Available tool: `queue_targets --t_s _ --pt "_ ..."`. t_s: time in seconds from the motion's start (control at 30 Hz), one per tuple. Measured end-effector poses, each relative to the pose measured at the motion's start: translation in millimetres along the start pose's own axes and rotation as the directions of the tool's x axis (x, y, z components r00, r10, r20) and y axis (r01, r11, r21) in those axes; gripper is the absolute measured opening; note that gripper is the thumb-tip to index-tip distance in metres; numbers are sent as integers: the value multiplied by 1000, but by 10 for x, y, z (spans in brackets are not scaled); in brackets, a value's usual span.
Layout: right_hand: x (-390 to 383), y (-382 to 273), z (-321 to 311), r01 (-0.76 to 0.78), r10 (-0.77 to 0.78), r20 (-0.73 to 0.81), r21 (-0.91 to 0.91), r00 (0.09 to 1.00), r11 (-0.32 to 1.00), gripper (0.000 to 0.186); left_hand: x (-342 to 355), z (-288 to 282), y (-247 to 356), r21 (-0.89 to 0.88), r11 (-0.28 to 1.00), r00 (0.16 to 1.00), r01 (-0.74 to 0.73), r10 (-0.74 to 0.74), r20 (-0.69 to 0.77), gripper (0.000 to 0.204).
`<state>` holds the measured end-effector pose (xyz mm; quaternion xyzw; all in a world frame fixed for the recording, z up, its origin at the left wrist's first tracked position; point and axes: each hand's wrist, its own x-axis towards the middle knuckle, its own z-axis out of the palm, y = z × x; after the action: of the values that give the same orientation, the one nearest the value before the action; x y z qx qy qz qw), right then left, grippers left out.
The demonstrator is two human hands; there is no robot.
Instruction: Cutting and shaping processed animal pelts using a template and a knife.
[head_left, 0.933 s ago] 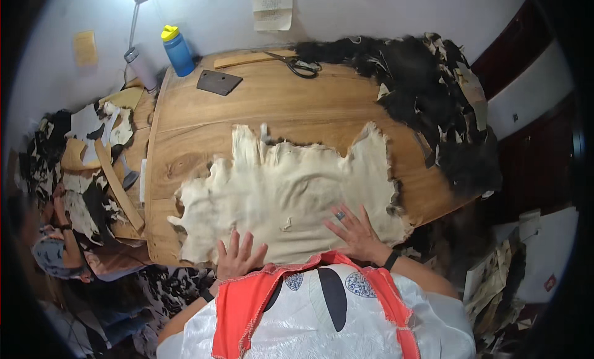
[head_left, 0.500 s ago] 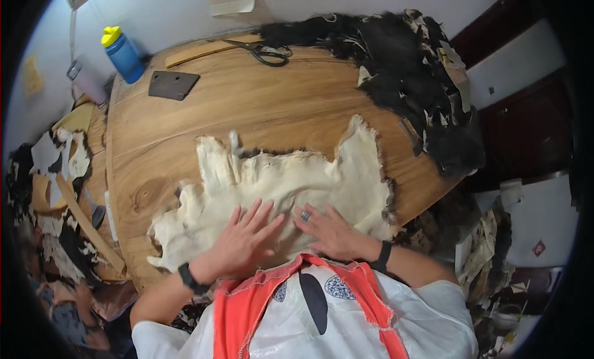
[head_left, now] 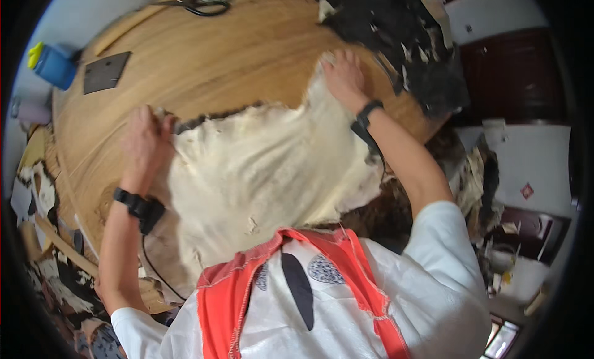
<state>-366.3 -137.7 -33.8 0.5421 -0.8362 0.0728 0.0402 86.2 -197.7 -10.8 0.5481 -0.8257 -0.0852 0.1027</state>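
A cream-coloured hide, pale skin side up with a dark furry edge, is spread in front of me over the wooden table. Its lower part reaches my body. My left hand, somewhat blurred, is closed on the hide's far left corner. With fingers curled, my right hand grips the narrow flap at the far right corner. Between the two hands the hide lies wrinkled, its far edge sagging a little. Both wrists carry black bands, and a cable runs from the left one.
Black scissors and a wooden strip lie at the far edge. A dark flat plate and a blue bottle are at far left. Dark fur pieces heap at far right. Hide scraps and a wooden stick sit at left.
Both hands, earlier flat on the middle of the hide, have moved outward and away to its far corners and taken hold. The hide has shifted, and the whole view has tilted.
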Motion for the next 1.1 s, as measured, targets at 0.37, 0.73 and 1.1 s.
queue_targets --t_s 0.37,0.73,1.1 --pt "469 309 31 305 -299 -89 64 950 950 22 28 36 -598 87 991 984 -101 112 -140 35" --pt "-1389 -133 -746 431 -428 -77 278 901 858 65 -715 -757 359 -285 937 927 -204 278 253 82" --pt "-2305 726 -557 -433 454 -84 190 887 881 39 -779 -112 309 36 948 890 -317 284 357 76"
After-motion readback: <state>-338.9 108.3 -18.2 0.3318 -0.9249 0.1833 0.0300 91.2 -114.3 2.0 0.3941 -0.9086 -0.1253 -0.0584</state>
